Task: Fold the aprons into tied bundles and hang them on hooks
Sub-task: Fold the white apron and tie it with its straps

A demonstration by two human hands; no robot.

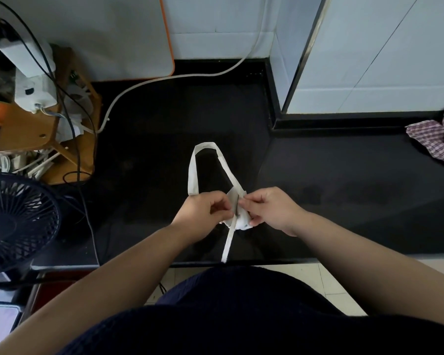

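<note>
The white apron bundle (241, 221) is small and tightly gathered, held just above the black counter (164, 149) near the middle of its near edge; the folding of this one looks finished, and the tying looks to be the step in hand. The left hand (203, 213) has its fingers curled in and pinches the bundle at its left side, where a strap crosses it; the right hand (272, 208) pinches the right side between thumb and fingers; the two hands are almost touching across the cloth. From the bundle a strap loop (194, 172) reaches away toward the back of the counter and lies on it (a likely hanging loop, by my reading); a loose strap end (228, 242) trails down to the counter's near edge, so the knot seems not yet drawn tight, though the fingers hide the crossing itself.

What is left, as I judge it: snugging the tie, then hanging the bundle; no hook shows in this view. A checked cloth (436, 139) lies crumpled at the counter's right edge and may be another apron waiting to be folded; I cannot tell for sure. A black fan (16, 221) stands at the left edge.
</note>
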